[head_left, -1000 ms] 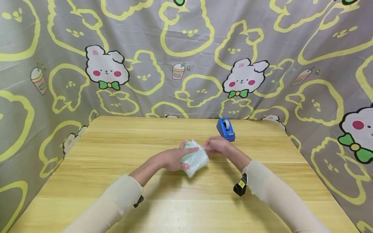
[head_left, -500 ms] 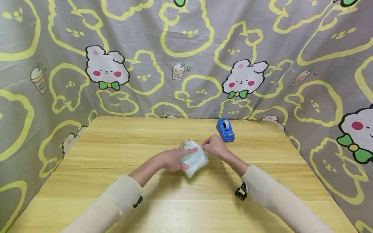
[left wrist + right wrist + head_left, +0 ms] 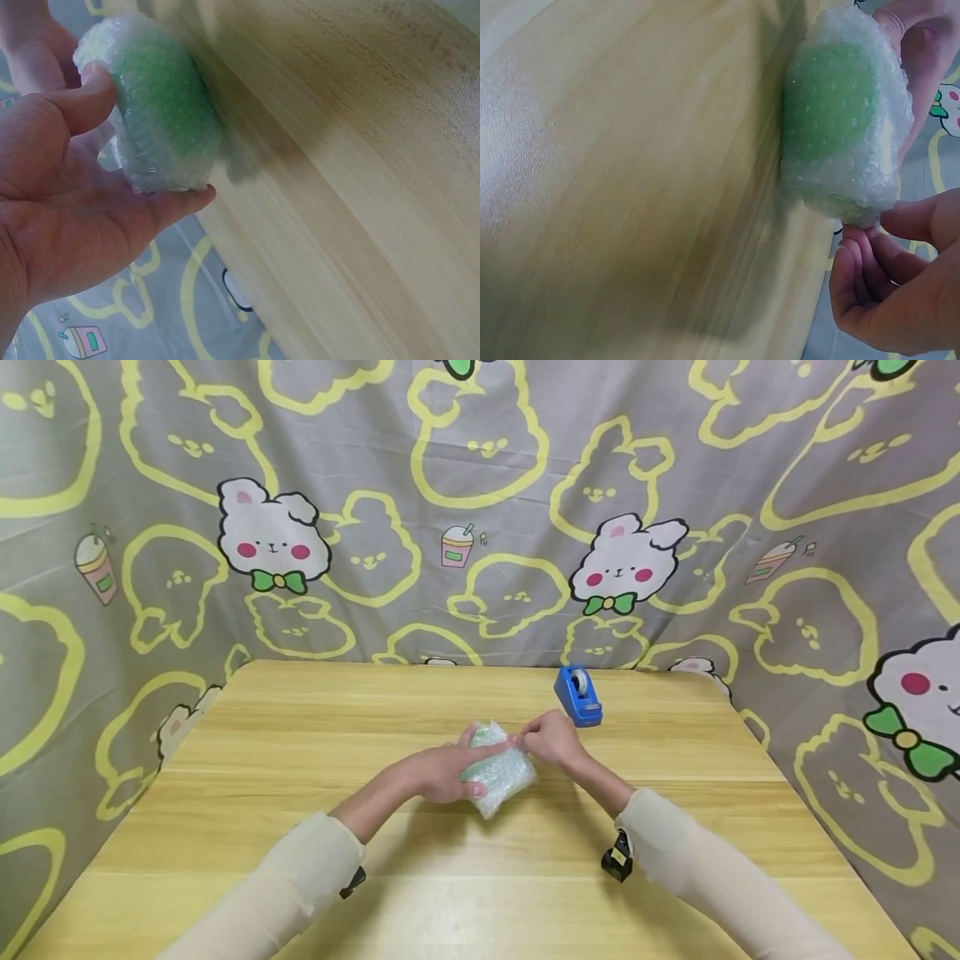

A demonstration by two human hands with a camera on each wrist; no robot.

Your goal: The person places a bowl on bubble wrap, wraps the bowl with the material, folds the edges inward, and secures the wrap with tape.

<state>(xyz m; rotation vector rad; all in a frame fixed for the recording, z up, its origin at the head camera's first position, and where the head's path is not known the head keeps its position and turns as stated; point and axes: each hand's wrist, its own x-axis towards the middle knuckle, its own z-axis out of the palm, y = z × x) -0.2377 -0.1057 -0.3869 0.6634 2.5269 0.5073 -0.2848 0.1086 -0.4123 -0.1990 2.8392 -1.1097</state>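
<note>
A small bundle in clear bubble wrap (image 3: 504, 777), with something green showing through, is held over the middle of the table. My left hand (image 3: 447, 770) grips it from the left, thumb on the near side and fingers spread over the top. In the left wrist view the wrapped bundle (image 3: 161, 112) lies between the thumb and fingers. At its far right end is my right hand (image 3: 553, 739), fingers curled, with thumb and fingertips pinching the wrap's end; the right wrist view shows these fingertips (image 3: 862, 234) against the bundle (image 3: 832, 105). What the green item is cannot be made out.
A blue tape dispenser (image 3: 579, 697) with a roll of clear tape stands behind my right hand. The wooden table (image 3: 300, 710) ends at a grey patterned curtain (image 3: 390, 460) at the back and sides.
My right hand has moved slightly back, and its fingertips have come left onto the bundle's end. The left hand and the bundle have hardly moved.
</note>
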